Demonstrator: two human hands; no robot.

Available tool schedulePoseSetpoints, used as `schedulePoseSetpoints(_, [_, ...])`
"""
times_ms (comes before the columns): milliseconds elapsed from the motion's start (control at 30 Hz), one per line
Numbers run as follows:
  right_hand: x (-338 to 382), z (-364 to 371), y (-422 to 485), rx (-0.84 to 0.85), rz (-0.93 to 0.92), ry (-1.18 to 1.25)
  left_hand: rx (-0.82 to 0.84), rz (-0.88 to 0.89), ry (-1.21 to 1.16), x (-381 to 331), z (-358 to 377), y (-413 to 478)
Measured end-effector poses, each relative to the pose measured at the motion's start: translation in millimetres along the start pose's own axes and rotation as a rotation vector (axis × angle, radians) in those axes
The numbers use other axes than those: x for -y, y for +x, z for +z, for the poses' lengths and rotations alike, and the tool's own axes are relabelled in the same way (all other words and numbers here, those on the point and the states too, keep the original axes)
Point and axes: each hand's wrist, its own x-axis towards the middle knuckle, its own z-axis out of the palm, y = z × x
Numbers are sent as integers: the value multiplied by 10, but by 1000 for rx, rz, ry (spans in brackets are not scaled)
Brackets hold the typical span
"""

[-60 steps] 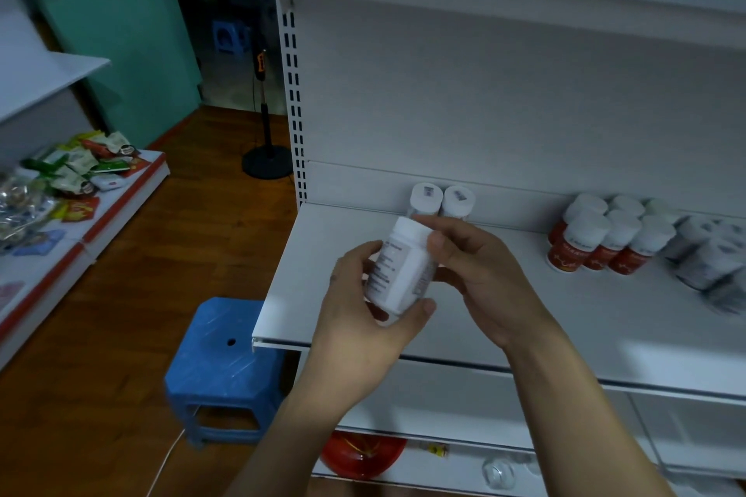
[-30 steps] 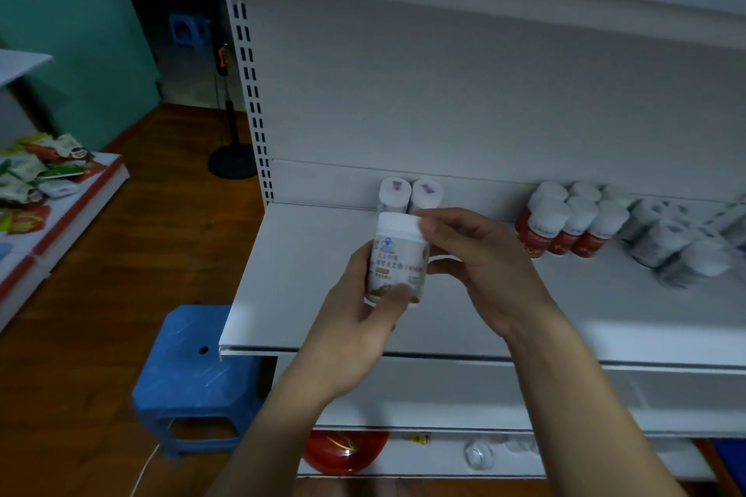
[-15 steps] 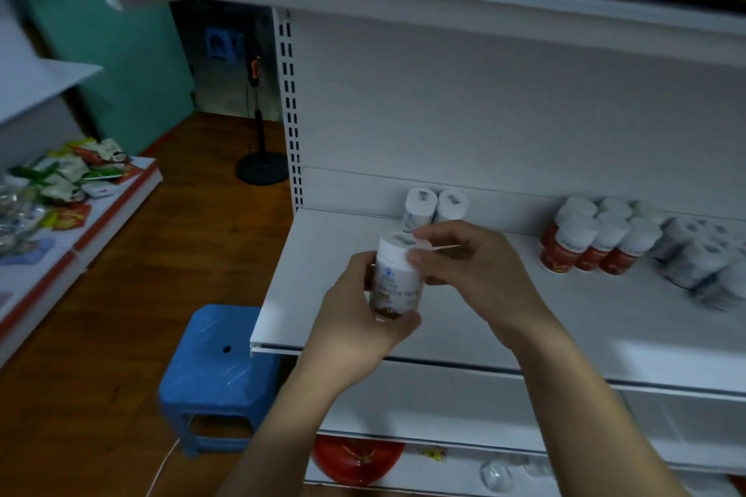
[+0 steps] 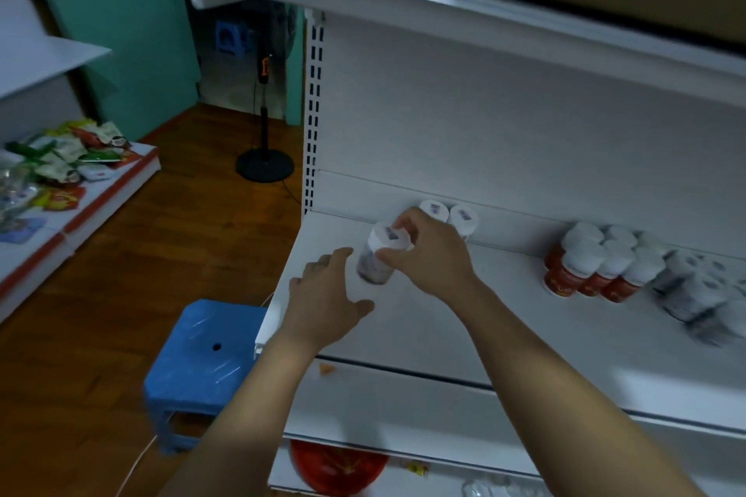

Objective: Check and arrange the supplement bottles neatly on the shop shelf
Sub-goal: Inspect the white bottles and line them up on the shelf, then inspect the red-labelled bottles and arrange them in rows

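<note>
**White-capped bottle [image 4: 381, 254] held at the shelf [image 4: 484, 335]**

The right hand [image 4: 434, 258] holds the bottle by its white cap. The thumb and fingers are curled round the top. The bottle stands upright near the left end of the shelf, a little left of the middle of the frame. It is blurred, so it is hard to tell if its bottom touches the shelf. A small sticker sits on the cap.

The left hand [image 4: 329, 295] is open, with its fingers spread, and it holds nothing. It is just beside the bottle, on the bottle's left, over the front left corner of the shelf. It is not clear if a fingertip touches the bottle. The two hands are close but apart.

Behind the right hand, a pair of bottles [image 4: 464, 219] stands side by side against the back wall of the shelf. At the right of the frame, red bottles [image 4: 581, 270] with white caps stand in tidy rows. Just beside them, at the right edge, grey bottles [image 4: 694, 295] sit in a blurry bunch.

In the lower left, a blue stool [image 4: 202, 363] stands on the brown wood floor [image 4: 141, 246]. At the left edge, snack packets [image 4: 64, 157] lie on a low shelf. A black stand [image 4: 264, 165] is on the floor, left of the middle.
</note>
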Motion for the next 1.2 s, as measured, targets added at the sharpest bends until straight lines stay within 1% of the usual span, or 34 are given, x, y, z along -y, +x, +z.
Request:
schedulePoseSetpoints(133, [-83,36,454,-114,58,-150,60,-9,114,65,-70,21])
schedulePoseSetpoints(300, [-114,50,661,-115,-4,-393,153,37,188,-30,-126,42])
schedulePoseSetpoints(467, [-315,161,797,-101,-33,-621,125,95,198,-168,-153,93])
schedulePoseSetpoints(567, [-400,172,830,-123,-96,-687,94,119,226,-226,-164,129])
schedulePoseSetpoints(667, [-428,192,802,-144,-106,-634,59,140,227,-282,-140,177])
schedulePoseSetpoints(767, [-466,184,582,-238,-96,-473,52,162,224,-345,-39,201])
schedulePoseSetpoints(867, [-623,148,231,-324,-94,-415,85,189,207,-448,108,229])
schedulePoseSetpoints(1000, [-936,-39,-193,-328,12,-332,128,262,184,-701,335,286])
schedulePoseSetpoints(1100, [-1185,-260,-435,-317,110,-220,138,315,179,-939,520,316])
schedulePoseSetpoints(1200, [-1474,-471,-679,-331,186,-132,185,360,180,-1208,751,298])
